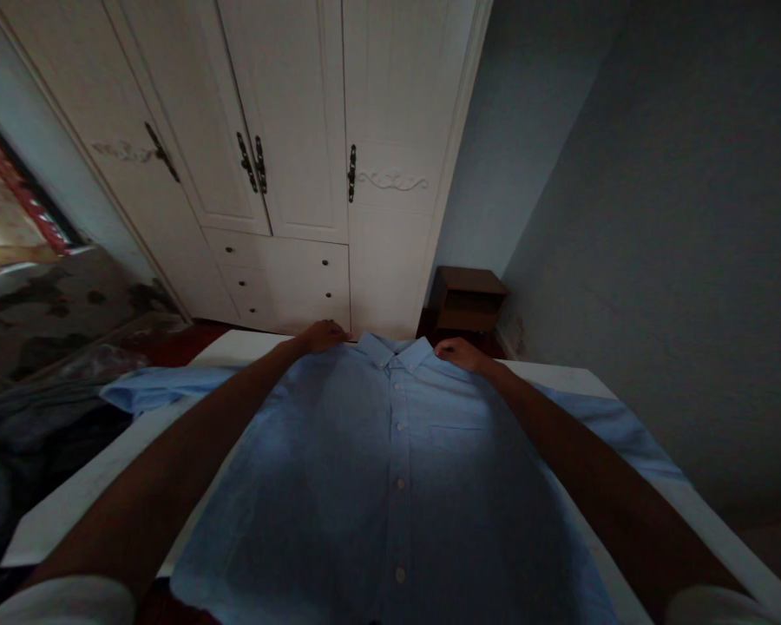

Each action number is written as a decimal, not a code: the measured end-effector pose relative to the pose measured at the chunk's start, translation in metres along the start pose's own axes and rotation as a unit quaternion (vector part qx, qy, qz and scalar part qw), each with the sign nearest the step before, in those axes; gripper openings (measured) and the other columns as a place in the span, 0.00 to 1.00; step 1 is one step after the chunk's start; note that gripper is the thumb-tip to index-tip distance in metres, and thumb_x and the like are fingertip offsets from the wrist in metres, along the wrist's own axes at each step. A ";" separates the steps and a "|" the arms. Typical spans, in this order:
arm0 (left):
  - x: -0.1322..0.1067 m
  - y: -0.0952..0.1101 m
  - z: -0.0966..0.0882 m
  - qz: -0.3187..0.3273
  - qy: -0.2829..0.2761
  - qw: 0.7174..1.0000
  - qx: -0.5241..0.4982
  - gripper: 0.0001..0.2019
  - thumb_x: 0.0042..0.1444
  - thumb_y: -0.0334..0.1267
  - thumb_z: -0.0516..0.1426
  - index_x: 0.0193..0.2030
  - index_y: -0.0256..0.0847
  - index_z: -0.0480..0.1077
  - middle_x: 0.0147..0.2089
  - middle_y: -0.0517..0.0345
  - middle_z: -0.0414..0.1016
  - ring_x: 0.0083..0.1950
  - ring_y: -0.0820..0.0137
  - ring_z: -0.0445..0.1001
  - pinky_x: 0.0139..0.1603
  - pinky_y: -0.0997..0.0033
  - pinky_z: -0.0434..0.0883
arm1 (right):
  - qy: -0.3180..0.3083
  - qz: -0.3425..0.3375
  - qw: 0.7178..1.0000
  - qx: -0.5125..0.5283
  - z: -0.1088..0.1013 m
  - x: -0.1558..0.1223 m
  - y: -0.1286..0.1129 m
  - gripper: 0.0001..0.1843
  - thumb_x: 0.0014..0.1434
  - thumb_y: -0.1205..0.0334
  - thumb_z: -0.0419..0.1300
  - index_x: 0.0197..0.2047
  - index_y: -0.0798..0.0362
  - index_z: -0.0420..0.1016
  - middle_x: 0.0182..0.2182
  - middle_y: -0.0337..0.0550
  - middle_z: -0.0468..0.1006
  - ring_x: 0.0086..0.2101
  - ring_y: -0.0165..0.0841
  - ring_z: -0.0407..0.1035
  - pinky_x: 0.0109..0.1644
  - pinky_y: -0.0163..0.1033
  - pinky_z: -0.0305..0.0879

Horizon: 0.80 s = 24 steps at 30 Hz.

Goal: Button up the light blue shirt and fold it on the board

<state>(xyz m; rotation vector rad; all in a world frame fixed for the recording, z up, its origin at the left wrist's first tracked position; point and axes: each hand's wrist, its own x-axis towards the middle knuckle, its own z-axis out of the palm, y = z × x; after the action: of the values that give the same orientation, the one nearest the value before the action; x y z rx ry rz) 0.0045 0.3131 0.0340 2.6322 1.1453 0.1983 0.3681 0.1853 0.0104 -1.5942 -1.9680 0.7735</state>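
Observation:
A light blue button-up shirt (390, 486) lies face up on a white table (71, 503), collar at the far edge, sleeves spread to both sides. My left hand (324, 335) rests on the shirt's left shoulder beside the collar, fingers curled down onto the cloth. My right hand (462, 354) sits on the other shoulder, just right of the collar, fingers bent and pinching the fabric. Both forearms stretch out over the shirt's body.
A white wardrobe (299, 156) with dark handles and small drawers stands beyond the table. A brown wooden nightstand (467, 299) sits in the corner to its right. Dark clothing (32, 417) is heaped at the left. A grey wall runs along the right.

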 end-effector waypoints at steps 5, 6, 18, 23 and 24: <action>0.007 0.018 0.009 -0.001 -0.007 1.000 -0.020 0.18 0.58 0.48 0.52 0.37 0.41 0.79 0.39 0.54 0.81 0.43 0.65 0.77 0.41 0.73 0.68 | -0.025 0.002 0.999 0.021 -0.005 -0.004 -0.002 0.24 0.56 0.43 0.57 0.39 0.54 0.81 0.38 0.45 0.82 0.40 0.40 0.74 0.45 0.41 0.69; 0.008 0.020 0.010 -0.004 -0.009 1.000 -0.024 0.17 0.57 0.47 0.53 0.36 0.40 0.79 0.40 0.53 0.81 0.43 0.65 0.77 0.41 0.73 0.68 | -0.030 0.004 0.999 0.022 -0.007 -0.006 -0.002 0.24 0.56 0.43 0.58 0.40 0.55 0.81 0.39 0.45 0.82 0.39 0.39 0.75 0.44 0.40 0.69; -0.004 0.012 0.006 0.026 -0.046 0.998 -0.030 0.15 0.52 0.47 0.59 0.39 0.39 0.79 0.39 0.54 0.81 0.40 0.67 0.77 0.40 0.75 0.68 | 0.084 0.032 0.995 -0.051 0.003 0.003 0.006 0.09 0.56 0.63 0.57 0.31 0.55 0.78 0.37 0.50 0.81 0.40 0.40 0.73 0.46 0.42 0.66; -0.011 0.009 0.003 0.045 -0.037 0.998 0.003 0.16 0.48 0.48 0.63 0.40 0.40 0.79 0.41 0.52 0.80 0.40 0.68 0.76 0.40 0.74 0.68 | 0.094 0.034 0.994 -0.052 0.006 0.008 0.011 0.09 0.57 0.61 0.56 0.31 0.55 0.76 0.36 0.50 0.80 0.38 0.38 0.72 0.45 0.41 0.66; -0.013 0.008 0.003 0.051 -0.032 0.998 0.009 0.18 0.47 0.48 0.63 0.41 0.40 0.78 0.42 0.52 0.80 0.40 0.68 0.76 0.41 0.74 0.68 | 0.085 0.031 0.995 -0.046 0.004 0.007 0.012 0.11 0.58 0.59 0.56 0.30 0.55 0.76 0.35 0.49 0.80 0.38 0.38 0.73 0.45 0.40 0.66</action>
<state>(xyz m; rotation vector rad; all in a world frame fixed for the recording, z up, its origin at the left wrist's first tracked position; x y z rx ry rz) 0.0023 0.2977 0.0338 2.6941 0.9988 0.1222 0.3725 0.1941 -0.0009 -1.7208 -1.8631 0.5569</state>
